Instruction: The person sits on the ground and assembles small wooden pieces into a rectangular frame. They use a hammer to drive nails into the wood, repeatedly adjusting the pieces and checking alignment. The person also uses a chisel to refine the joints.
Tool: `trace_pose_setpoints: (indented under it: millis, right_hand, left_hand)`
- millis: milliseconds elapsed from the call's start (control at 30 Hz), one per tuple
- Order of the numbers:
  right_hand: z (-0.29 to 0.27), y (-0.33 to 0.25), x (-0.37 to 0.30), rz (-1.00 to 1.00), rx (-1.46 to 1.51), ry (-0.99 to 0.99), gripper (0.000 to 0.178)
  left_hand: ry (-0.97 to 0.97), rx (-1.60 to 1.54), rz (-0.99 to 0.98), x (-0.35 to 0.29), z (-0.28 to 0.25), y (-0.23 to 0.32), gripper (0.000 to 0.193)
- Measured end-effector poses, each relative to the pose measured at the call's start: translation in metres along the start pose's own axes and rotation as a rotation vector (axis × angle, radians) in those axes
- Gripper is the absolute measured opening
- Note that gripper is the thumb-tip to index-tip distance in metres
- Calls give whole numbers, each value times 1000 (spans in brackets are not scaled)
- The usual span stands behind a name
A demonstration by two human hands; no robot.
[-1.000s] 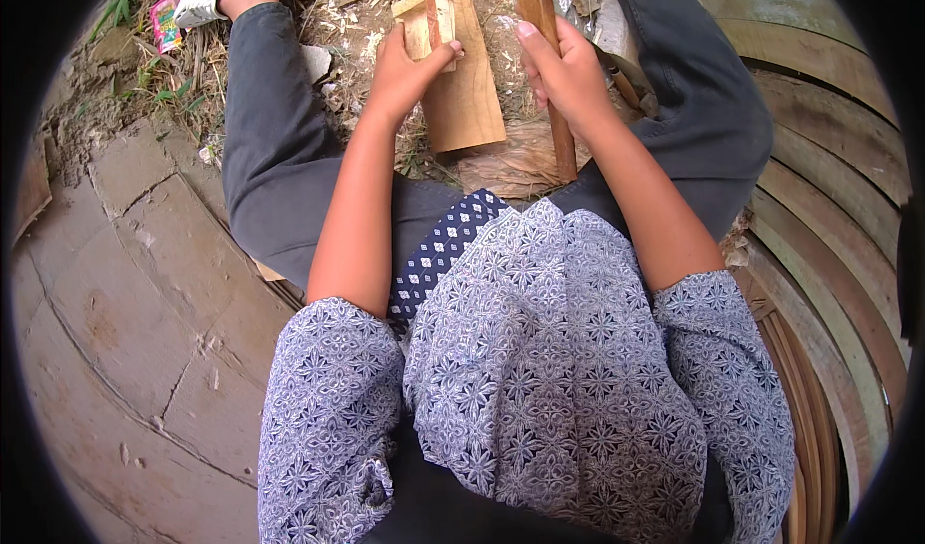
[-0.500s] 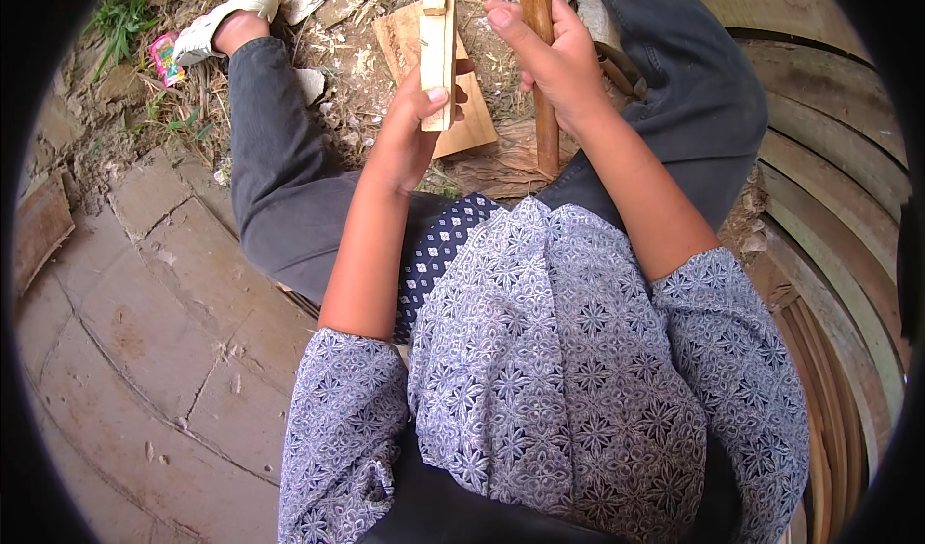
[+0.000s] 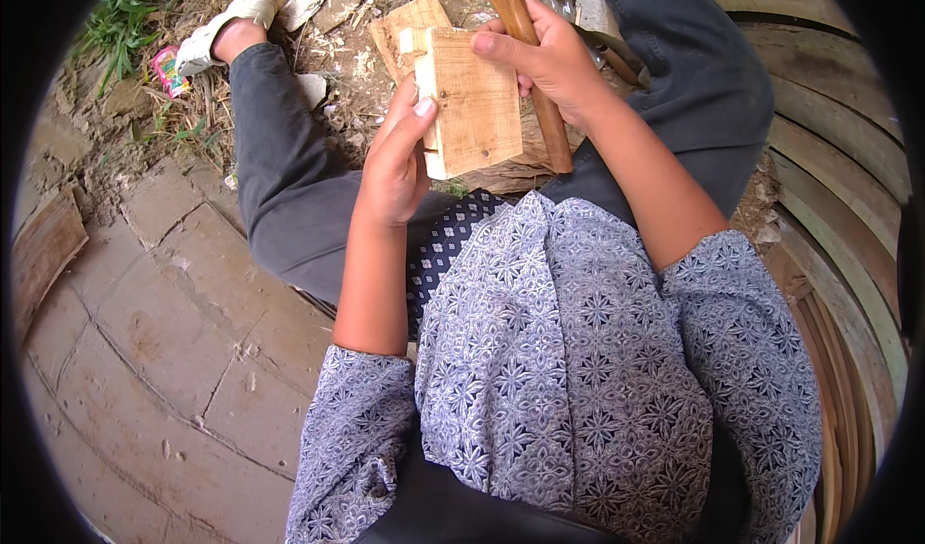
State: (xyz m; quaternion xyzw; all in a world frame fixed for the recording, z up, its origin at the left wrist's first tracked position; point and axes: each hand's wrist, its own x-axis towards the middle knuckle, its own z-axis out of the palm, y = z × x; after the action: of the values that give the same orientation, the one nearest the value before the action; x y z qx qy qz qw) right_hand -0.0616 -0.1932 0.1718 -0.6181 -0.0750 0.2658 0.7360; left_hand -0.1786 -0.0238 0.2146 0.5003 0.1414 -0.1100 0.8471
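Observation:
My left hand (image 3: 398,154) grips a pale wooden block (image 3: 474,101) by its left edge, thumb on the face turned toward me. That edge has a step or notch cut in it, and two dark knots mark the broad face. My right hand (image 3: 551,60) is closed around a brown wooden tool handle (image 3: 546,110), which slants from the top edge down toward my lap. Its upper end runs out of view, so the tool's kind is hidden. The right thumb reaches out to the block's upper right corner and appears to touch it.
Behind the block another wooden board (image 3: 409,24) lies on ground strewn with wood chips. My bent legs (image 3: 289,149) frame the spot. Curved planks (image 3: 819,110) are stacked at the right; cracked paving (image 3: 183,322) spreads at the left, and a pink wrapper (image 3: 170,72) lies by my shoe.
The block has turned from its narrow edge to show its broad face and come nearer my right hand. The handle has tilted, its upper end moving left.

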Motion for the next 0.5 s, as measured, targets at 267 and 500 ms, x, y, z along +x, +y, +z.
trace_pose_setpoints:
  millis: [267,500]
  right_hand:
    - [6,10,-3,56,69,-41,68]
    - [10,12,-3,50,154,-37,69]
  left_hand:
    - [-40,-70,103,-8,4,-9,60]
    - [-13,-44,117,-8,2,-10,60]
